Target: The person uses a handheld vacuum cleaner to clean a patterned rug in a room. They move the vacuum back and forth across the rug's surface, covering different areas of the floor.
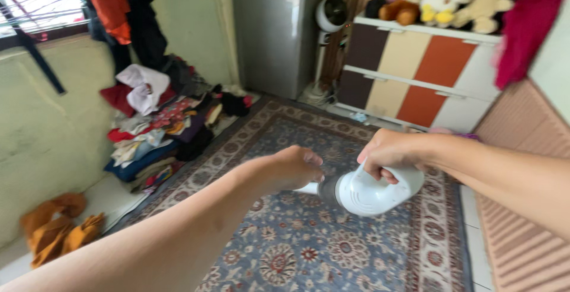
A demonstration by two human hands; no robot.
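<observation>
Both your arms are stretched out over the patterned rug (332, 238), mid-air, nothing set down.

Progress, as I judge it: the handheld vacuum (371, 192) is already picked up and both hands are on it, so the fetching is done. Whether its front piece is being fitted or pulled off, I cannot tell; the joint is hidden.

- Your right hand (389, 152) is wrapped tight round the handle on top of the white body.
- Your left hand (297, 166) is curled closed at the front end, around the narrow dark-and-white neck.

Look of the thing: rounded glossy white plastic shell, dark grey collar at the front, tilted toward the left. It looks clean.

Around: clothes pile (160, 125) along the wall, grey fridge (276, 30) beyond.
</observation>
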